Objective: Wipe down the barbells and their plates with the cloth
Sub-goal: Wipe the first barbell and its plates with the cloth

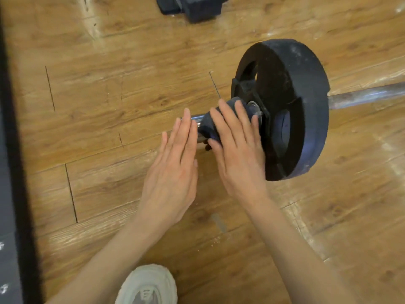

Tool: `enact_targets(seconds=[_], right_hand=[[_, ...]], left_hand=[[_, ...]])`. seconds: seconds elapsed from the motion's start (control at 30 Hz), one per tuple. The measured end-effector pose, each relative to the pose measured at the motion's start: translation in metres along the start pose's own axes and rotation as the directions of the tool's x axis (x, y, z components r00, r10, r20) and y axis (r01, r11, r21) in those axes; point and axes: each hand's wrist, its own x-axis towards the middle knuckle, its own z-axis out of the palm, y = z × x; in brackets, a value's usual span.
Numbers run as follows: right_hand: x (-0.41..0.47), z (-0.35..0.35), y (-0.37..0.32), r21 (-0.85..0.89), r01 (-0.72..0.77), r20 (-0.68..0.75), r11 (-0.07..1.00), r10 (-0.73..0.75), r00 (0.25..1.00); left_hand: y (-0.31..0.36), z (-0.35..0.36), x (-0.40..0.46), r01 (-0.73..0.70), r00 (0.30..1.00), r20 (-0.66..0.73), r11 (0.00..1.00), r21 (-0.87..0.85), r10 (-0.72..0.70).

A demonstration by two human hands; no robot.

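Note:
A barbell lies on the wooden floor, its chrome bar [368, 95] running off to the right. A black plate [306, 102] stands upright on it. A dark cloth [206, 128] is wrapped over the chrome sleeve end [196, 118], just left of the plate. My right hand [238, 150] lies over the cloth with straight fingers and presses it onto the sleeve, the thumb beside the cloth's lower edge. My left hand [175, 167] is flat with straight fingers together, its fingertips against the sleeve's outer end. It holds nothing.
A black dumbbell-like weight [192, 7] sits on the floor at the top. A dark vertical edge [15, 150] runs down the left side. My pale sneaker [149, 286] is at the bottom, near my arms.

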Motion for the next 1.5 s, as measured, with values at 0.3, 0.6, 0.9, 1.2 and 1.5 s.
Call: enact_targets(seconds=[0.3,0.6,0.9,1.2,1.5], right_hand=[[0.033,0.029,-0.008,0.061,-0.119,-0.134,0.991,0.127,0.983],[0.048,0.049,-0.009,0.105,-0.181,-0.205,0.978,0.199,0.958],[0.054,0.067,-0.016,0.145,-0.226,-0.246,0.963,0.257,0.935],[0.064,0.073,-0.025,0.113,-0.262,-0.241,0.958,0.283,0.929],[0.082,0.065,-0.011,0.112,-0.254,-0.227,0.961,0.274,0.934]], left_hand=[[-0.017,-0.011,0.028,-0.014,0.999,-0.035,0.995,-0.100,0.010],[-0.031,-0.017,0.053,-0.022,0.999,-0.044,0.987,-0.159,0.016],[-0.040,-0.015,0.072,-0.008,0.996,-0.085,0.963,-0.271,-0.015],[-0.045,-0.017,0.082,0.030,0.990,-0.107,0.895,-0.444,-0.087],[-0.041,-0.012,0.073,-0.044,0.994,-0.111,0.985,-0.169,0.026]])
